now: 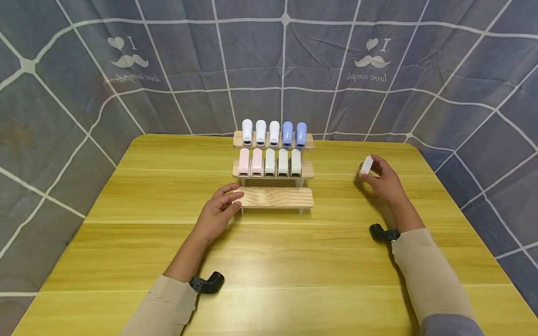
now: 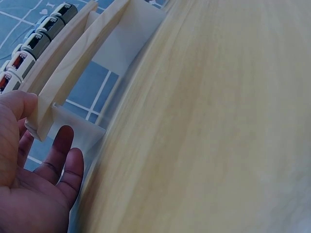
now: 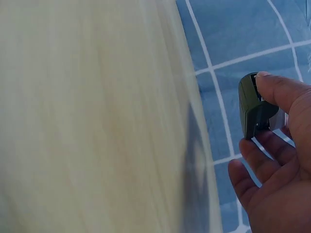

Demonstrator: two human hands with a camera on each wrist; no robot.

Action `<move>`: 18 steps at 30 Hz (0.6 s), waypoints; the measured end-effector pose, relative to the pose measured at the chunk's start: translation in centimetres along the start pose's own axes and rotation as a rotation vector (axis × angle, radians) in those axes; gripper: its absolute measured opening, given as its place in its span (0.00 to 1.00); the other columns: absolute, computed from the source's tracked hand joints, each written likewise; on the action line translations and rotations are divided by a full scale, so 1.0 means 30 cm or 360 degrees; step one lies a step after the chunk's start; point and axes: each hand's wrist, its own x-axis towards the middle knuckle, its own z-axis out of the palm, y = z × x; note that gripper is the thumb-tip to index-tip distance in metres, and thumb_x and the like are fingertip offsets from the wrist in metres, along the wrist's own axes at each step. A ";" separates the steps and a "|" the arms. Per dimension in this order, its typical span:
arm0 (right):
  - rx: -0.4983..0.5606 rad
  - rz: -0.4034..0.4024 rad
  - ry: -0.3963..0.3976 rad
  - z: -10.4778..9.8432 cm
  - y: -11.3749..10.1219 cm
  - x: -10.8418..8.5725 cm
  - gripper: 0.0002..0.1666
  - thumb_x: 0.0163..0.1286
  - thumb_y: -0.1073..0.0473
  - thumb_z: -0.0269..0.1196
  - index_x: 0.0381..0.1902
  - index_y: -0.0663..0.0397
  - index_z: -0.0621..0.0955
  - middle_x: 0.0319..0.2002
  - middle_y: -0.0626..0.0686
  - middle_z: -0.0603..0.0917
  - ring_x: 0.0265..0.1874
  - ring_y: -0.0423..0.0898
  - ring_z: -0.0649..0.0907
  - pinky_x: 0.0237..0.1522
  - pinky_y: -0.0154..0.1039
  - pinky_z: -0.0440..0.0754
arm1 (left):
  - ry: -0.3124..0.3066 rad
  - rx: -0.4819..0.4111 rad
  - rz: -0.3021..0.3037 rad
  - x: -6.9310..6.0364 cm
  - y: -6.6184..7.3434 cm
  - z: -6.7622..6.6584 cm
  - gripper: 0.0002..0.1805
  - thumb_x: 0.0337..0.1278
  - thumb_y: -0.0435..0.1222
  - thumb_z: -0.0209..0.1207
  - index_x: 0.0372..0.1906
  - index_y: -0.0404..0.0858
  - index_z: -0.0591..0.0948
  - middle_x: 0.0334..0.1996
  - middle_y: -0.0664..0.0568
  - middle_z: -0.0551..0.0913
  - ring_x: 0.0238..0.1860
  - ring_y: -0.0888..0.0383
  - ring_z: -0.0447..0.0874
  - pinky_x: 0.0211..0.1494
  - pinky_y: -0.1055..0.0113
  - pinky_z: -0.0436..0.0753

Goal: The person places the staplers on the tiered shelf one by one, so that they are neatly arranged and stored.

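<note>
My left hand holds the left end of the lowest step of a three-step wooden display stand, thumb at the front. The left wrist view shows the thumb on the board's end, with two fingers held away from it. Off to the right, above the table, my right hand pinches a small stapler, pale on one side; its dark green-grey side shows in the right wrist view. Pink staplers and pale green-white staplers line the middle step. White staplers and blue staplers line the top step.
The stand is on a yellow wood-grain table, toward its back edge. A grey-blue cloth with white lines hangs behind and at both sides. Each wrist wears a black band device.
</note>
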 end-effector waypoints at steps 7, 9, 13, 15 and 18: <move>0.0087 -0.0048 -0.0030 0.029 -0.053 -0.025 0.47 0.72 0.59 0.63 0.79 0.60 0.50 0.70 0.67 0.64 0.70 0.62 0.65 0.46 0.22 0.71 | 0.0003 0.0002 0.0007 0.000 0.003 0.000 0.17 0.70 0.28 0.55 0.59 0.24 0.78 0.70 0.41 0.67 0.68 0.46 0.66 0.62 0.59 0.69; 0.0101 -0.0063 -0.0036 0.039 -0.071 -0.029 0.47 0.72 0.60 0.63 0.79 0.60 0.50 0.70 0.66 0.64 0.70 0.61 0.65 0.46 0.21 0.71 | 0.0005 0.0003 0.0011 -0.001 0.002 0.000 0.17 0.70 0.28 0.55 0.58 0.24 0.78 0.70 0.41 0.67 0.68 0.45 0.66 0.62 0.59 0.69; 0.0130 -0.0113 -0.0071 0.053 -0.113 -0.038 0.48 0.72 0.61 0.63 0.79 0.59 0.49 0.71 0.66 0.63 0.69 0.61 0.66 0.46 0.22 0.73 | 0.0002 -0.0008 0.0004 0.000 0.000 -0.001 0.17 0.70 0.28 0.55 0.58 0.24 0.78 0.70 0.40 0.67 0.69 0.45 0.66 0.64 0.55 0.68; 0.0135 -0.0146 -0.0091 0.058 -0.139 -0.046 0.48 0.72 0.61 0.63 0.79 0.58 0.49 0.71 0.66 0.63 0.68 0.61 0.67 0.46 0.22 0.74 | 0.0000 -0.0014 -0.0002 0.001 -0.001 0.000 0.17 0.71 0.28 0.55 0.58 0.23 0.78 0.70 0.40 0.67 0.69 0.45 0.66 0.64 0.51 0.68; 0.0142 -0.0201 -0.0104 0.067 -0.183 -0.057 0.47 0.72 0.62 0.63 0.79 0.59 0.50 0.70 0.65 0.64 0.66 0.61 0.69 0.49 0.25 0.74 | -0.0001 -0.0016 -0.0004 0.001 -0.001 0.000 0.17 0.71 0.28 0.55 0.58 0.23 0.78 0.70 0.40 0.67 0.69 0.44 0.65 0.65 0.50 0.68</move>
